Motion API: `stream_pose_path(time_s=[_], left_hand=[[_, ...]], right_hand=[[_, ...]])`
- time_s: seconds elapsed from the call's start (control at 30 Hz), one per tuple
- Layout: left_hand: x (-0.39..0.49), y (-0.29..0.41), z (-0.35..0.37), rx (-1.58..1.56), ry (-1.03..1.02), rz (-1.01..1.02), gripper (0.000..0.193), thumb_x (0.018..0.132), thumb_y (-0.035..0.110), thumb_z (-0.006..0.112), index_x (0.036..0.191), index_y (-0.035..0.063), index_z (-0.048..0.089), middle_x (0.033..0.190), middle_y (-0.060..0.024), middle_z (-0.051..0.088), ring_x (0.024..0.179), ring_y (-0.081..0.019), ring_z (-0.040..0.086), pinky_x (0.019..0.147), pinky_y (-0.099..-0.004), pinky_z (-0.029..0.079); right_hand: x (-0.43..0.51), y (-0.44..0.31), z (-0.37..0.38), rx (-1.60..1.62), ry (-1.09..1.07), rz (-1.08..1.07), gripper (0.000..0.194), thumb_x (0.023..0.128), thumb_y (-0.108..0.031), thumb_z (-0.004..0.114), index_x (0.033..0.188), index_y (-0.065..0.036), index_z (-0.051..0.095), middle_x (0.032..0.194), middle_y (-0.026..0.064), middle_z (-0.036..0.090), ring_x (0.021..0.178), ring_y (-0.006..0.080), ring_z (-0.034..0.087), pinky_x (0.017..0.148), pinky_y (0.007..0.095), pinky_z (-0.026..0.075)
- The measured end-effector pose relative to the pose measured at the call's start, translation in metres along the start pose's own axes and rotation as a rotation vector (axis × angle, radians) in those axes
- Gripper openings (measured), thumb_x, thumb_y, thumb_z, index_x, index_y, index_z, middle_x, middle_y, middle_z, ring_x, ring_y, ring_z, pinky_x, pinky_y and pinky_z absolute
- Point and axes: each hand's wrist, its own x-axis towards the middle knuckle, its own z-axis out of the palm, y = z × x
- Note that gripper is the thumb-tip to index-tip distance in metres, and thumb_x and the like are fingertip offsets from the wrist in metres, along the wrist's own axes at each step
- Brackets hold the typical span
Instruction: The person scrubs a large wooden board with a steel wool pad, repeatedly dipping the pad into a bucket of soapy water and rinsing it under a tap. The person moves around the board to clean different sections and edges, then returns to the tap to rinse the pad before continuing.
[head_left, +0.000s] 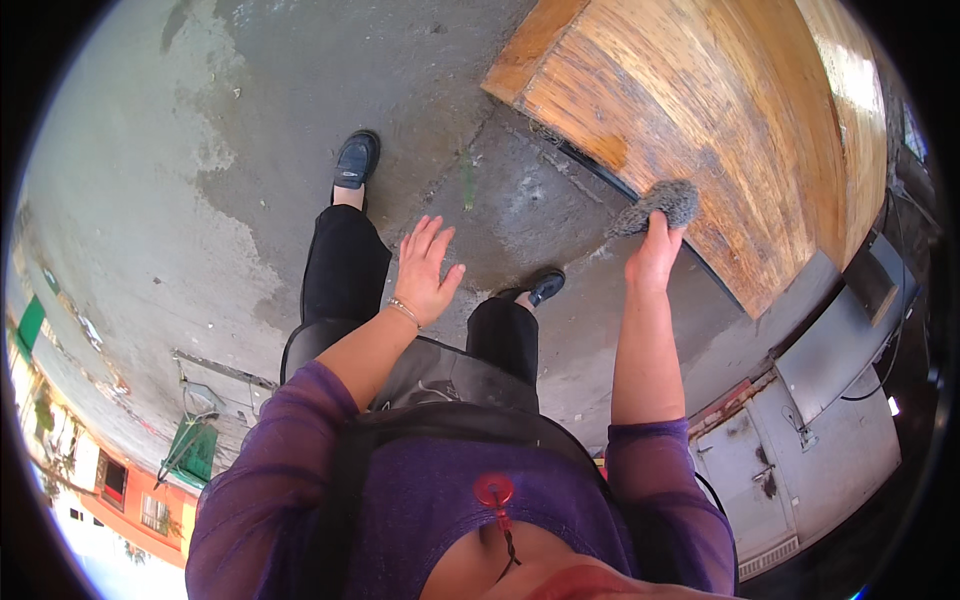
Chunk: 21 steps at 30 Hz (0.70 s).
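My right hand (655, 251) grips a grey, fuzzy wad (670, 202) that looks like steel wool or a coarse cloth. The wad is at the near edge of a large varnished wooden panel (697, 105), whose grain shows dark, worn streaks. A dark strip (600, 174) runs below that edge. To the left, over the concrete floor, my left hand (427, 270) hangs empty with its fingers apart. It wears a bracelet (403, 309) at the wrist and is well apart from the wood.
Damp patches mark the concrete floor (247, 150) around my black shoes (356, 159). At the right are a grey metal panel (836, 345) with a cable and a worn white metal door (742, 457). A green object (193, 446) stands far left, near an orange building (142, 499).
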Motion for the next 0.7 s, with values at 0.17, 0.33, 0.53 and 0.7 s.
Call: stream_pose_path(time_s=[0.17, 0.33, 0.53, 0.7], left_hand=[[0.026, -0.016, -0.007, -0.106, 0.102, -0.029, 0.055, 0.088, 0.023, 0.066, 0.137, 0.0023, 0.052, 0.148, -0.0213, 0.044, 0.142, -0.0429, 0.036, 0.114, -0.0528, 0.03], [0.052, -0.015, -0.008, -0.253, 0.151, -0.092, 0.055, 0.086, 0.02, 0.068, 0.137, 0.0024, 0.052, 0.147, -0.0214, 0.046, 0.141, -0.0431, 0.036, 0.114, -0.0516, 0.032], [0.07, -0.004, -0.021, -0.294, 0.125, -0.155, 0.056, 0.085, 0.017, 0.069, 0.135, 0.0016, 0.052, 0.147, -0.0221, 0.046, 0.141, -0.0431, 0.036, 0.114, -0.0514, 0.032], [0.079, -0.005, -0.02, -0.266, 0.106, -0.142, 0.057, 0.083, 0.017, 0.071, 0.134, 0.0002, 0.053, 0.146, -0.0231, 0.046, 0.141, -0.0429, 0.036, 0.115, -0.0514, 0.031]], right_hand=[[0.083, -0.019, 0.01, -0.287, 0.384, -0.096, 0.042, 0.092, -0.005, 0.054, 0.133, -0.007, 0.044, 0.132, 0.0101, 0.05, 0.122, 0.0264, 0.048, 0.102, 0.0471, 0.043], [0.109, 0.051, 0.144, -1.208, 0.195, -0.776, 0.044, 0.081, -0.01, 0.068, 0.12, -0.006, 0.051, 0.136, 0.0153, 0.041, 0.122, 0.0393, 0.04, 0.107, 0.0536, 0.031], [0.132, 0.01, 0.188, -1.289, -0.12, -1.095, 0.041, 0.084, -0.015, 0.067, 0.121, -0.008, 0.051, 0.133, 0.0135, 0.044, 0.119, 0.0385, 0.043, 0.103, 0.0521, 0.035], [0.233, -0.069, 0.243, -1.284, 0.405, -0.821, 0.045, 0.082, -0.014, 0.063, 0.125, -0.005, 0.051, 0.135, 0.0156, 0.043, 0.122, 0.0374, 0.043, 0.103, 0.0526, 0.036]])
